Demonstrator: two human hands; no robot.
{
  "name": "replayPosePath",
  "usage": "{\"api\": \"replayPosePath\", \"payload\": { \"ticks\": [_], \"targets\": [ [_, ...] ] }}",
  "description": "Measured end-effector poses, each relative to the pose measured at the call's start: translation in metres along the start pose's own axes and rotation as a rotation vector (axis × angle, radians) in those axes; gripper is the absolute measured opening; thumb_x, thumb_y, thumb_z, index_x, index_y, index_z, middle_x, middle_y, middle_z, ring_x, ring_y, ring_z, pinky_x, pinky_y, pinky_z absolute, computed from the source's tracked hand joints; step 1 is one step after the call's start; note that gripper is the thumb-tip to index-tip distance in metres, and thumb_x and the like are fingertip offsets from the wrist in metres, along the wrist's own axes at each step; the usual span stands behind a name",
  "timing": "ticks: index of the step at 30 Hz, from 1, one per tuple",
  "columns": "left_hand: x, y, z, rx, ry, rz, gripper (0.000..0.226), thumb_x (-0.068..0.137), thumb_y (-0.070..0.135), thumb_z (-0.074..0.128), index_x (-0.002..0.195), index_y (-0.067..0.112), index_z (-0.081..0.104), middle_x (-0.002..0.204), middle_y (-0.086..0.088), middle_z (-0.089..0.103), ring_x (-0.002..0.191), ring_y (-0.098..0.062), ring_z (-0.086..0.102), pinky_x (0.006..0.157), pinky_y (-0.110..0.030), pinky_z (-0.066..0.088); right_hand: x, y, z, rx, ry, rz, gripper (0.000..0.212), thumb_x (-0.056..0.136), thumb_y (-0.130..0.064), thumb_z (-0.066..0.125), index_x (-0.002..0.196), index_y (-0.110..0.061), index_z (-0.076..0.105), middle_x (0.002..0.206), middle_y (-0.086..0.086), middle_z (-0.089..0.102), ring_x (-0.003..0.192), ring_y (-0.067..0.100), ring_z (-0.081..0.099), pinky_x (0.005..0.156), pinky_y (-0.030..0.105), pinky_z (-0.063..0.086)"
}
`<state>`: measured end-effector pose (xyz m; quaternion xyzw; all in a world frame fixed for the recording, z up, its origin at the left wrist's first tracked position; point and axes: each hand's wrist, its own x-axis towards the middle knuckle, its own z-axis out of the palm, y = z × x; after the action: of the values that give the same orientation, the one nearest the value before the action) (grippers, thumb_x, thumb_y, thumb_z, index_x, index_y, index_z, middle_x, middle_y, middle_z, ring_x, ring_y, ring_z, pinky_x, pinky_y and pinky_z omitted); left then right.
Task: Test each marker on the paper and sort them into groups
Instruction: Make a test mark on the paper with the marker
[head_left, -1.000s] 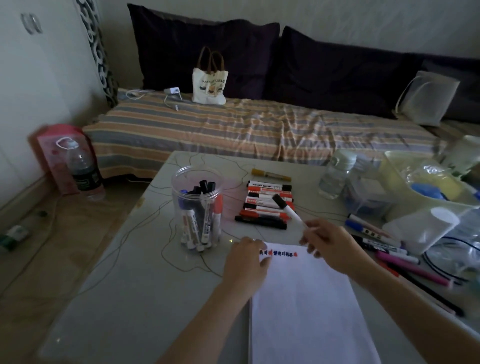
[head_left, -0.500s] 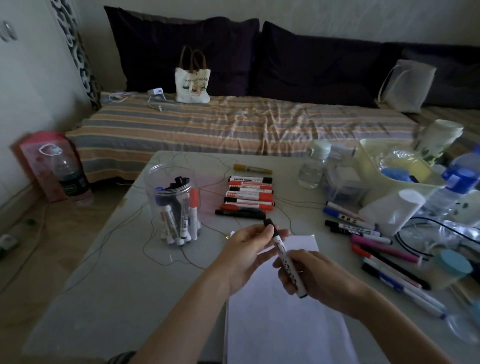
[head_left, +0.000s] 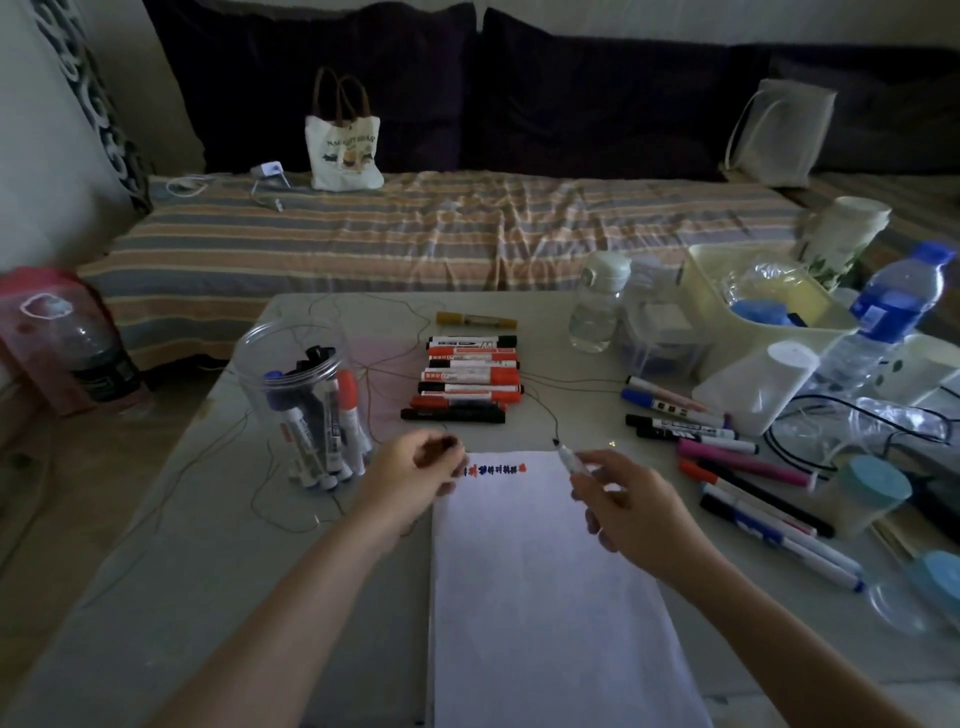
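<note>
A white paper (head_left: 545, 597) lies on the table with a row of small red and blue test marks (head_left: 496, 470) along its top edge. My right hand (head_left: 628, 504) holds an uncapped marker (head_left: 567, 457), its dark tip pointing up and left over the paper's top right corner. My left hand (head_left: 415, 475) grips a dark cap (head_left: 441, 446) beside the paper's top left corner. A clear jar (head_left: 306, 400) of several markers stands to the left. Several red and black markers (head_left: 467, 376) lie in a neat row behind the paper. More markers (head_left: 727, 457) lie loose on the right.
A yellow marker (head_left: 475, 319) lies behind the row. Water bottles (head_left: 597, 301), a cream bin (head_left: 753, 306), a white roll (head_left: 753, 387), cables and lidded jars (head_left: 872, 493) crowd the table's right side. A striped couch (head_left: 441, 234) with a tote bag (head_left: 343, 150) stands behind.
The cap has come off the marker: my left hand pulled away left with it. My right hand turned the marker tip-first toward the paper's top edge.
</note>
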<state>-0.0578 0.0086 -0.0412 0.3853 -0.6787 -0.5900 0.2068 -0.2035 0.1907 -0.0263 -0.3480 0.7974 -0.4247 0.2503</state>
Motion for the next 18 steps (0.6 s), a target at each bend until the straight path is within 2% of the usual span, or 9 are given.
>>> {"api": "replayPosePath", "payload": {
  "ticks": [2,3,6,7,9,11,14,16,18],
  "targets": [
    [-0.001,-0.008,-0.001,0.397,-0.036,0.136,0.007,0.092,0.024,0.063,0.098,0.021,0.063,0.093,0.008,0.069,0.087,-0.010,0.066,0.075,-0.020,0.052,0.003,0.001,-0.001,-0.024,0.002,-0.070,0.028,0.098,-0.018,0.054,0.119,-0.037,0.050,0.096,-0.003,0.062,0.064,0.009,0.067,0.051,0.018,0.051],
    [0.000,-0.011,0.000,0.520,-0.036,0.202,0.010,0.092,0.026,0.062,0.100,0.021,0.063,0.093,0.011,0.067,0.088,-0.008,0.063,0.071,-0.015,0.046,0.003,0.002,0.002,-0.045,0.002,-0.116,0.028,0.099,-0.016,0.052,0.115,-0.039,0.051,0.098,-0.003,0.063,0.068,0.007,0.069,0.054,0.019,0.054],
    [0.007,-0.013,0.008,0.597,-0.056,0.314,0.017,0.090,0.027,0.065,0.105,0.019,0.065,0.099,0.007,0.068,0.092,-0.011,0.063,0.072,-0.017,0.045,0.005,0.004,0.005,-0.045,0.041,-0.167,0.032,0.099,-0.011,0.051,0.104,-0.041,0.059,0.105,-0.010,0.066,0.088,-0.002,0.068,0.076,0.028,0.060],
    [0.008,-0.013,0.012,0.614,-0.069,0.340,0.018,0.090,0.027,0.066,0.106,0.019,0.065,0.101,0.005,0.069,0.092,-0.012,0.063,0.074,-0.021,0.046,0.006,0.003,0.005,0.060,0.055,-0.138,0.036,0.098,-0.006,0.050,0.106,-0.039,0.062,0.108,-0.012,0.067,0.096,-0.001,0.067,0.083,0.033,0.060],
    [0.008,-0.016,0.020,0.680,-0.113,0.381,0.018,0.088,0.026,0.067,0.104,0.019,0.067,0.103,0.003,0.069,0.091,-0.012,0.061,0.075,-0.022,0.043,0.011,0.001,0.000,0.560,0.044,0.021,0.045,0.097,0.005,0.045,0.116,-0.030,0.066,0.114,-0.007,0.070,0.108,0.010,0.066,0.090,0.040,0.057],
    [0.009,-0.019,0.026,0.752,-0.151,0.416,0.018,0.086,0.027,0.068,0.103,0.020,0.068,0.104,0.004,0.068,0.095,-0.014,0.060,0.074,-0.021,0.040,0.012,-0.002,-0.006,0.945,0.024,0.139,0.048,0.095,0.008,0.046,0.123,-0.025,0.064,0.116,0.001,0.071,0.109,0.018,0.066,0.087,0.040,0.057],
    [0.013,-0.022,0.032,0.798,-0.165,0.437,0.018,0.083,0.027,0.070,0.101,0.021,0.067,0.104,0.003,0.065,0.099,-0.017,0.058,0.080,-0.026,0.045,0.013,0.000,0.000,0.768,0.041,0.158,0.033,0.081,-0.011,0.068,0.114,-0.015,0.068,0.097,0.009,0.073,0.089,0.017,0.068,0.072,0.031,0.057],
    [0.015,-0.025,0.034,0.826,-0.175,0.449,0.024,0.083,0.027,0.070,0.106,0.022,0.066,0.108,0.003,0.062,0.104,-0.016,0.055,0.084,-0.030,0.047,0.017,0.002,0.009,0.572,0.080,0.160,0.028,0.082,-0.028,0.069,0.105,-0.011,0.069,0.076,0.006,0.068,0.072,0.015,0.062,0.064,0.026,0.053],
    [0.017,-0.029,0.034,0.852,-0.183,0.474,0.031,0.084,0.028,0.069,0.114,0.024,0.064,0.118,0.004,0.057,0.114,-0.015,0.049,0.090,-0.029,0.044,0.027,0.003,0.015,0.416,0.118,0.132,0.021,0.091,-0.032,0.062,0.096,-0.013,0.069,0.069,0.003,0.061,0.062,0.013,0.055,0.059,0.025,0.049]
  ]
}}
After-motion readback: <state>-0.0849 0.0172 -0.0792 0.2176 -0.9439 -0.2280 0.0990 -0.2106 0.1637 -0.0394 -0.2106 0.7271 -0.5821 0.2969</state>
